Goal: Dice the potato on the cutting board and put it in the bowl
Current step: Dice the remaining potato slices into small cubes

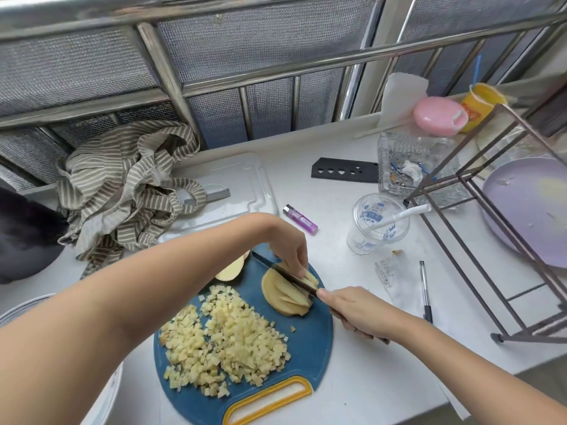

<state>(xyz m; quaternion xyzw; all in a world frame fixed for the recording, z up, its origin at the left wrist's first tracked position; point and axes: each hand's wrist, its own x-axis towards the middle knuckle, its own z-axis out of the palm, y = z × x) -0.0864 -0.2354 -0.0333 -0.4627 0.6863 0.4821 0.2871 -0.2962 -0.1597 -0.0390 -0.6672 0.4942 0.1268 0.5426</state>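
A round blue cutting board [310, 348] with a yellow handle lies on the white counter. A large heap of diced potato [227, 342] covers its near left part. A stack of potato slices [283, 294] lies at its far right. My left hand [288, 250] reaches over and holds the far side of the slices with curled fingertips. My right hand [356, 311] grips the handle of a dark knife [285, 276], whose blade lies across the slices. Another potato piece [230, 269] shows under my left forearm. A white bowl rim [18, 308] peeks out at the left edge.
A striped cloth [122, 191] lies on a white tray [233, 176] behind the board. A purple lighter [300, 219], a plastic cup [376, 223], a black knife sheath [343, 170], a pen [425, 289] and a metal rack [478, 228] with a purple plate [527, 210] stand to the right.
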